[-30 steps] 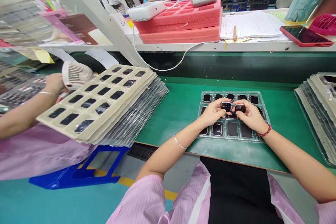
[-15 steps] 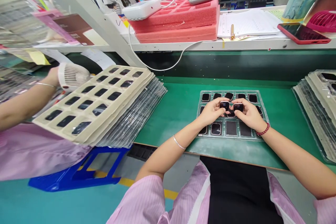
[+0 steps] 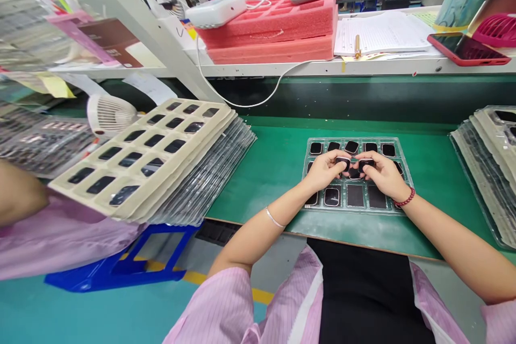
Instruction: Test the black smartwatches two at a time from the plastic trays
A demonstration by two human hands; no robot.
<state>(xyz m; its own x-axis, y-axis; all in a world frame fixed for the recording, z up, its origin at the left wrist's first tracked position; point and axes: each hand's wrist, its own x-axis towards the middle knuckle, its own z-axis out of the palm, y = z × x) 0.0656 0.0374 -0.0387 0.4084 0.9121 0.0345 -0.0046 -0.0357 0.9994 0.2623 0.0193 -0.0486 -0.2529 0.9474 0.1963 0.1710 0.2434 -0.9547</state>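
Evidently both hands work just above a clear plastic tray (image 3: pixel 350 210), right of the centre of the frame. The left hand (image 3: pixel 321 173) pinches the left piece (image 3: pixel 342 163), a small dark square with rounded corners, between thumb and fingers; the right hand (image 3: pixel 384 174) grips the right piece (image 3: pixel 366 165), a similar one, in the same narrow way. The two pieces are side by side, close together, over the tray's middle row.

The tray lies flat on the green tabletop (image 3: pixel 278 172). Five dark squares show along its top row, the middle one turned askew; in the bottom row, a light-rimmed square sits left of two plain dark rectangles. The right wrist and hand partly cover that row's right end.

At left, a tilted tray stack (image 3: pixel 141 161) has a cream tray of dark pieces on top, with a white fan (image 3: pixel 110 115) beside it. Another person's arm (image 3: pixel 20 193) enters from the left edge. At the right edge stands a second stack (image 3: pixel 484 172). Along the top, a white shelf (image 3: pixel 363 69) bears pink foam (image 3: pixel 274 48), papers (image 3: pixel 382 32) with a gold pen (image 3: pixel 357 47), and a red-edged phone (image 3: pixel 467 49).
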